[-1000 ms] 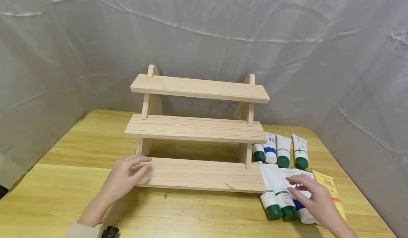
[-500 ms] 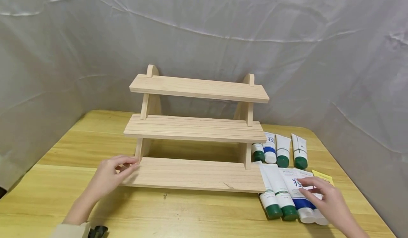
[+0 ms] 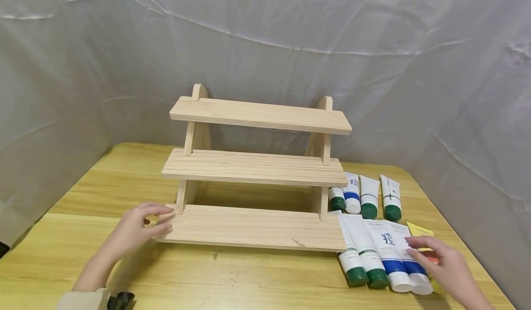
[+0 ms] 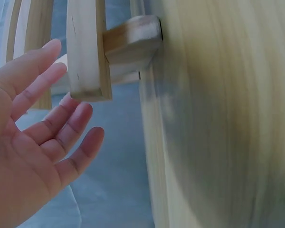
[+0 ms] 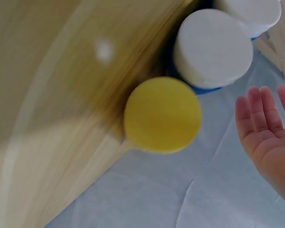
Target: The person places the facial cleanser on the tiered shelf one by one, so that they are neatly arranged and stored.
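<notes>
A pale three-tier wooden shelf (image 3: 257, 171) stands on the table. My left hand (image 3: 143, 220) lies open at the left end of its bottom board (image 3: 249, 227), fingertips touching or just off the edge. In the left wrist view that hand (image 4: 47, 123) is spread beside the shelf's upright leg (image 4: 85, 52). My right hand (image 3: 435, 254) hovers open over a yellow tube (image 3: 421, 230), next to the blue-banded white tubes (image 3: 392, 254). The right wrist view shows the yellow cap (image 5: 161, 114), a white cap (image 5: 213, 47) and my straight fingers (image 5: 261, 118) holding nothing.
Two green-capped white tubes (image 3: 358, 254) lie left of the blue-banded ones. Several more tubes (image 3: 367, 194) lie behind them, right of the shelf. The wooden table (image 3: 83, 194) is backed by a grey cloth wall (image 3: 265, 47). Its right edge runs close to the tubes.
My left hand slid left along the bottom board to its end. My right hand moved right, off the blue-banded tubes and over the yellow tube.
</notes>
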A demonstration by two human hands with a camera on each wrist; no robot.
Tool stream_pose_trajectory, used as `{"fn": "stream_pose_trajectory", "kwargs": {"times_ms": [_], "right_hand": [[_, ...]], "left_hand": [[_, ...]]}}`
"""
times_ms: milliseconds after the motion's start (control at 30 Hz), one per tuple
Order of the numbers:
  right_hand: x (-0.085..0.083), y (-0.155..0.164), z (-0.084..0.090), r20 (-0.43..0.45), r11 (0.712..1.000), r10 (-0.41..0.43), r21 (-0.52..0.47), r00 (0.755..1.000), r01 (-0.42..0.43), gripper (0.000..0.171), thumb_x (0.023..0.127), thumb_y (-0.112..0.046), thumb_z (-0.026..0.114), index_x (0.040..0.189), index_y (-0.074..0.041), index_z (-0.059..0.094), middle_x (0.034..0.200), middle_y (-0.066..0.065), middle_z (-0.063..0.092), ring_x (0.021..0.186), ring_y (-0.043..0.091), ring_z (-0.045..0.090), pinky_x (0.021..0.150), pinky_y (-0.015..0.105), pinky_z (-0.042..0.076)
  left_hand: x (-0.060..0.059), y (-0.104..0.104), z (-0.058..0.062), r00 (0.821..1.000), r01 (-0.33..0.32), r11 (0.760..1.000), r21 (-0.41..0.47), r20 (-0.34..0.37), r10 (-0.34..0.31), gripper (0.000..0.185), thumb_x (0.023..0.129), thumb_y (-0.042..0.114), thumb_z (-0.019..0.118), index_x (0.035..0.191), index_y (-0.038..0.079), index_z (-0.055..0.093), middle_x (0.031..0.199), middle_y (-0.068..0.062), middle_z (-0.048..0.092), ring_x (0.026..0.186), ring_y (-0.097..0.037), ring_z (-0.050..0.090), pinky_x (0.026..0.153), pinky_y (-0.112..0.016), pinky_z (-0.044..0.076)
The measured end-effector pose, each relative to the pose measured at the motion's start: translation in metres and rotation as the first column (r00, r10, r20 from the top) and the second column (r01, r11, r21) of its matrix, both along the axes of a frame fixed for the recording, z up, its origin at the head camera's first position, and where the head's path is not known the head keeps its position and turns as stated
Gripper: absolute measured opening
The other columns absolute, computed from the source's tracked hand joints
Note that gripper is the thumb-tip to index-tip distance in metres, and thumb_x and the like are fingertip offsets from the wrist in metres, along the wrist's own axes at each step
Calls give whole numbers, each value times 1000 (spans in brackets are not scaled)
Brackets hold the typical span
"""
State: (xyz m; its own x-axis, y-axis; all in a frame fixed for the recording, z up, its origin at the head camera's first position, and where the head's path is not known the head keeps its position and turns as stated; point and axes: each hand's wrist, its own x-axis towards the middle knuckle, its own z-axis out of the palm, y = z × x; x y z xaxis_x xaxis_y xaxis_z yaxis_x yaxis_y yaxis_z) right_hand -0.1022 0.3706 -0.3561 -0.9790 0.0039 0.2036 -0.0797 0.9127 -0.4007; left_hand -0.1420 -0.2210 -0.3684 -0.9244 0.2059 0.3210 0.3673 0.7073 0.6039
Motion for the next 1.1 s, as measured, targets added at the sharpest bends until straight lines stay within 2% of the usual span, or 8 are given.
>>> {"fn": "stream_pose_trajectory", "kwargs": {"times_ms": [67,300,433,533,633,733,900,1100], "right_hand": [[-1,7,-2,15,1000,-11,-8,1000,11,25,83,-13,68,104,1,65,95,17,65,80,6,56,64,28,52],[-2,30,-10,-3,998,-27,-63,1000,27,29,80,-12,71,103,4,65,94,17,66,77,-21,39,58,18,49],[-3,41,-10,44,997,-39,-71,998,42,35,82,-16,69,108,7,63,98,19,65,78,-23,37,59,22,51],[-4,50,-10,85,994,-77,-73,993,83,37,85,-20,66,110,7,61,101,21,64,77,-17,44,59,22,52],[-5,58,-10,136,991,-104,-67,985,114,44,89,-27,61,113,9,58,107,27,59,84,6,56,61,27,53],[-5,63,-10,163,989,-138,-38,977,146,48,89,-33,60,113,9,58,109,28,57,83,12,54,59,26,51],[-5,73,-10,209,988,-138,-34,968,149,53,91,-37,56,116,10,55,114,32,52,80,0,47,58,19,46],[-4,86,-15,334,982,-129,-90,934,168,56,91,-37,55,120,10,52,113,28,56,83,2,50,69,40,45]], "left_hand": [[-1,-2,-1,1000,-1,1000,6,7,1,32,74,14,75,102,1,68,108,-18,61,95,-35,55,67,-30,47],[-2,-10,-7,998,23,999,42,55,-26,38,73,13,76,108,0,66,113,-22,57,97,-37,53,67,-33,46],[-4,-12,-7,996,40,998,52,79,-44,38,74,12,75,109,0,65,116,-24,55,99,-37,53,67,-33,49],[-5,-13,-7,993,59,995,81,99,-67,38,76,10,74,110,-3,64,117,-27,53,100,-41,52,68,-40,51],[-6,-14,-7,988,74,991,108,126,-88,39,77,8,72,112,-5,62,118,-28,53,99,-43,52,69,-45,51],[-6,-14,-7,983,94,988,125,146,-112,40,78,8,71,114,-7,60,119,-28,54,100,-44,51,71,-47,51],[-8,-16,-8,977,110,988,113,169,-128,43,80,9,69,118,-7,58,120,-25,55,98,-37,51,74,-45,48],[-11,-18,-9,962,141,982,124,216,-166,47,83,11,67,124,-8,52,123,-26,53,101,-38,50,76,-45,46]]}}
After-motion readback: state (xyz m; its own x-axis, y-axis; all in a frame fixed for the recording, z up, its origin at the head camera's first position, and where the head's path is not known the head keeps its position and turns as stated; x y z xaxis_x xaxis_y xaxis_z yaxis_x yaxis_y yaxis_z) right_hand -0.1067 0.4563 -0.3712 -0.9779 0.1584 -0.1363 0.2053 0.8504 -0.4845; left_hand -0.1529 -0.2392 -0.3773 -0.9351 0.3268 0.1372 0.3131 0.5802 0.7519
